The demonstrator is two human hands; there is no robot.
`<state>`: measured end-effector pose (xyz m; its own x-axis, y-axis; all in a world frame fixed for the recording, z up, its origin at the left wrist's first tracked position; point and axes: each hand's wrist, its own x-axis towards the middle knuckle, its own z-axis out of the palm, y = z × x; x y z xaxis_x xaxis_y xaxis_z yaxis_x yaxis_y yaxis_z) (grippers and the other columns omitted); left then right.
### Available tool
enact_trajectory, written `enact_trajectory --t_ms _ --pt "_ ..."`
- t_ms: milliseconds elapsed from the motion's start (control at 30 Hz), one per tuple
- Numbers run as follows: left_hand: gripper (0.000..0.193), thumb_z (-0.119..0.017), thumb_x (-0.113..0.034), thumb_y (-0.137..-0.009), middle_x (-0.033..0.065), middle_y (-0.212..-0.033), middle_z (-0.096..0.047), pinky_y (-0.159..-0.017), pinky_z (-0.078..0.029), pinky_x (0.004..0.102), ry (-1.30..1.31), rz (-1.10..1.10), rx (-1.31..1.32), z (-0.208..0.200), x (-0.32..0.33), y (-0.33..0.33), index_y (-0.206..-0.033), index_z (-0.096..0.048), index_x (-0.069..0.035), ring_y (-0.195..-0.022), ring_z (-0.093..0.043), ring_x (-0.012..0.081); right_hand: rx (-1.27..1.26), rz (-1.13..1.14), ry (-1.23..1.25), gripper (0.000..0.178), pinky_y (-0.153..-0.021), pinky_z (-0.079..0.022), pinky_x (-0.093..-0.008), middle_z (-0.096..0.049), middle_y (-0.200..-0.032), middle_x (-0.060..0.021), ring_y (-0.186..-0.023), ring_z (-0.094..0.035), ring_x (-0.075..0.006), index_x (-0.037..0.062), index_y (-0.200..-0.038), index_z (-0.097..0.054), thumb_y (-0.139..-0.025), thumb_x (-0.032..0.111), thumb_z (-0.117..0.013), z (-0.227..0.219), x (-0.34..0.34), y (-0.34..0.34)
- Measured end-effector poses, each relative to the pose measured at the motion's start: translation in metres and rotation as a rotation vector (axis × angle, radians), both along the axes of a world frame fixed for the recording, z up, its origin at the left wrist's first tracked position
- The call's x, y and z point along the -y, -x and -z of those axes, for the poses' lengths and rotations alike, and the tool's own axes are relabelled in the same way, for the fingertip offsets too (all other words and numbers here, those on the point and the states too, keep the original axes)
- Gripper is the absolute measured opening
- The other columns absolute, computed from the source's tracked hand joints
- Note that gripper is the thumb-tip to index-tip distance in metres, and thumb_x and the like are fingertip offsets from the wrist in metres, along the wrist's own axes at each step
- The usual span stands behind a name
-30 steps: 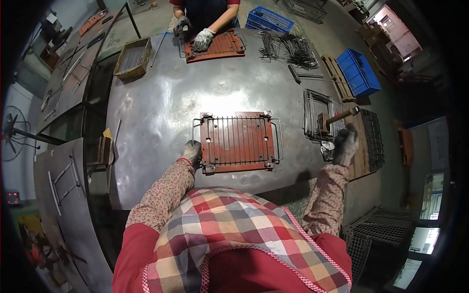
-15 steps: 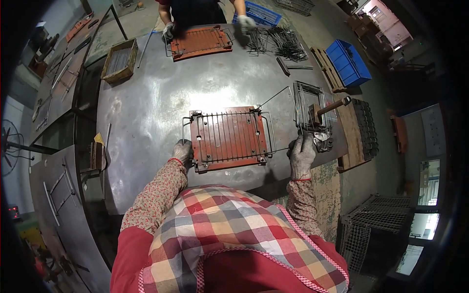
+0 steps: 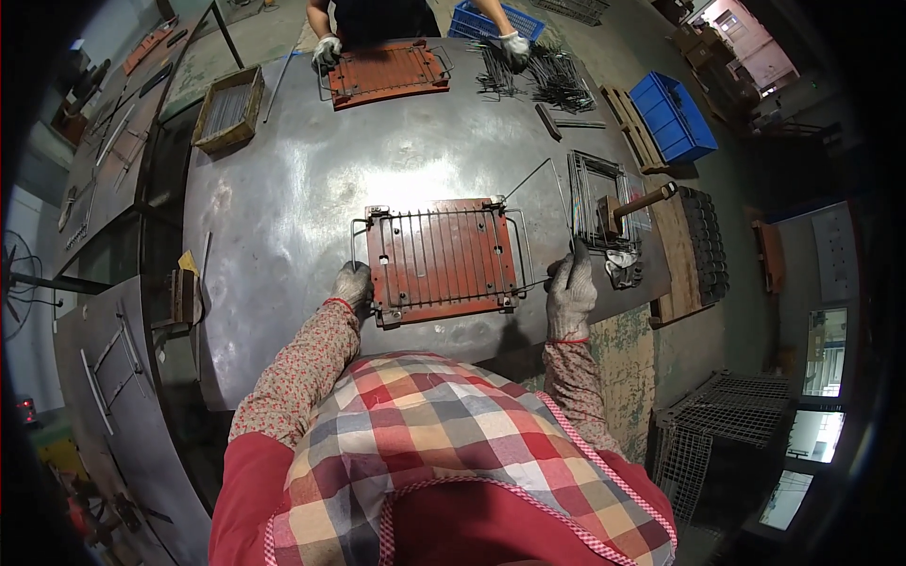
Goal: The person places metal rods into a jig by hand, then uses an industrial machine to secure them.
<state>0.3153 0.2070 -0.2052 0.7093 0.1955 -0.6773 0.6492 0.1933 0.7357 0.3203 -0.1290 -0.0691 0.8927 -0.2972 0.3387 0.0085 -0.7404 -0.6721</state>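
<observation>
A red-brown flat jig plate (image 3: 442, 309) lies on the metal table in front of me, with parallel wires across it and bent wire loops at both sides. My left hand (image 3: 353, 287), gloved, rests with curled fingers at the plate's left edge, beside the left wire loop (image 3: 355, 241); what its fingertips hold is hidden. My right hand (image 3: 572, 294), also gloved, grips a thin wire frame (image 3: 562, 203) by its near right corner. That frame stands tilted at the plate's right side, its left end by the plate's right-hand corners.
Right of the plate lie stacked wire frames (image 3: 587, 193) and a hammer (image 3: 642, 202). Across the metal table (image 3: 274, 245), a co-worker's gloved hands (image 3: 514, 49) are at a second red jig (image 3: 392, 74) and a wire heap (image 3: 557, 80). A wooden box (image 3: 253, 115) of rods stands far left.
My right hand has moved slightly left with the wire frame, bringing it closer to the plate. My left hand stays at the plate's edge. The co-worker's hand has moved right over the wire heap.
</observation>
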Motion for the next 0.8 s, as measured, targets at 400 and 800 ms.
enact_trajectory --t_ms 400,800 --pt "0.012 -0.048 -0.018 -0.084 0.0051 -0.057 -0.045 -0.038 -0.034 0.0329 -0.051 0.064 0.032 0.014 -0.005 -0.007 -0.086 -0.047 -0.006 -0.043 -0.043 0.0168 0.007 -0.216 0.125 0.035 -0.052 -0.050 -0.0339 -0.066 -0.079 -0.0123 -0.059 -0.064 -0.0251 0.0088 -0.128 -0.040 -0.093 0.011 -0.043 0.009 -0.022 0.011" --pt "0.017 -0.051 -0.026 -0.084 0.0030 -0.057 -0.044 -0.037 -0.030 0.0314 0.042 -0.015 -0.026 -0.015 0.001 -0.003 -0.084 -0.046 -0.010 -0.043 -0.040 0.0145 -0.705 -0.177 -0.397 0.036 -0.059 -0.048 -0.0249 -0.064 -0.085 -0.0090 -0.065 -0.059 -0.0102 0.0005 -0.117 -0.052 -0.091 0.025 -0.054 0.044 0.022 0.055"
